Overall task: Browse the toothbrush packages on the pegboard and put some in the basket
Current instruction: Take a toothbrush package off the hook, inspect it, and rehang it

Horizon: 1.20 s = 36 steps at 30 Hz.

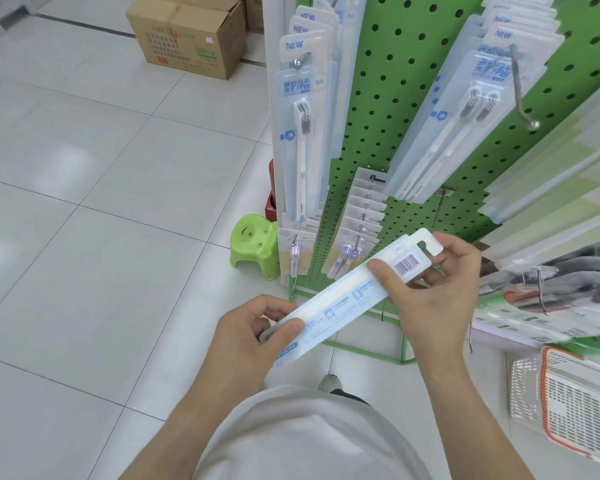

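I hold one long toothbrush package (340,299) with its back side up, a barcode near its top end. My left hand (253,337) pinches its lower end. My right hand (433,289) grips the upper end by the hang tab. The green pegboard (388,98) stands just beyond, with rows of similar toothbrush packages (300,133) hanging on hooks at left and another row of packages (465,109) at right. A white basket (568,407) with an orange rim sits on the floor at the lower right.
A bare metal hook (522,88) sticks out of the pegboard at the upper right. A small green stool (255,247) stands at the board's left foot. A cardboard box (191,32) sits on the tiled floor further back. More hanging goods (551,299) are at the right.
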Each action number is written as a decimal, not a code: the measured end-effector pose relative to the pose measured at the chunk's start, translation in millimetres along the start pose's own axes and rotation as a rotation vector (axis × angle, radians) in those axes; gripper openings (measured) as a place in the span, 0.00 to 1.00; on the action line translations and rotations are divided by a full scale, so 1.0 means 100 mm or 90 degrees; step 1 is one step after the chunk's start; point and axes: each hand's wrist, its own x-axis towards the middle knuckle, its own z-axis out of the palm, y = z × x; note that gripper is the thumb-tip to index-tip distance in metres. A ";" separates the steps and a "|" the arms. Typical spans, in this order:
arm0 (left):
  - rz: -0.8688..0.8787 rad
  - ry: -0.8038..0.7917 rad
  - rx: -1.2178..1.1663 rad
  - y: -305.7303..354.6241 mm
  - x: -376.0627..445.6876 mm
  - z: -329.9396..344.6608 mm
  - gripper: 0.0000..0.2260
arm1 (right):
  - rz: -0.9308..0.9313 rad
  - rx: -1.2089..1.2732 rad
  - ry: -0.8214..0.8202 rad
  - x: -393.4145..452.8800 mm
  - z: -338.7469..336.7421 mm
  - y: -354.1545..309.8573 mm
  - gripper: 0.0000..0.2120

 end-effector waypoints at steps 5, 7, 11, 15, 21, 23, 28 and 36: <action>-0.030 -0.044 0.048 0.00 0.01 0.00 0.09 | 0.018 -0.028 -0.079 -0.13 0.10 0.03 0.45; -0.032 -0.100 0.169 0.00 0.04 -0.05 0.12 | 0.025 -0.032 -0.067 -0.13 0.10 0.05 0.39; -0.029 -0.174 0.434 0.02 0.13 -0.12 0.22 | 0.041 0.020 -0.043 -0.10 0.05 0.05 0.20; 0.042 -0.166 0.517 0.01 0.14 -0.05 0.25 | 0.042 0.059 -0.044 -0.13 0.05 0.02 0.11; 0.232 -0.150 0.422 0.02 0.03 0.21 0.39 | 0.056 0.089 -0.084 -0.29 0.16 -0.03 0.08; 0.330 -0.082 0.456 -0.04 0.06 0.27 0.29 | 0.089 0.114 -0.135 -0.36 0.19 -0.07 0.08; 0.296 -0.097 0.341 0.05 0.12 0.11 0.30 | 0.060 0.092 -0.239 -0.47 0.17 -0.07 0.07; 0.120 -0.066 0.011 0.36 0.03 0.07 0.11 | -0.053 0.177 -0.352 -0.30 0.07 -0.06 0.20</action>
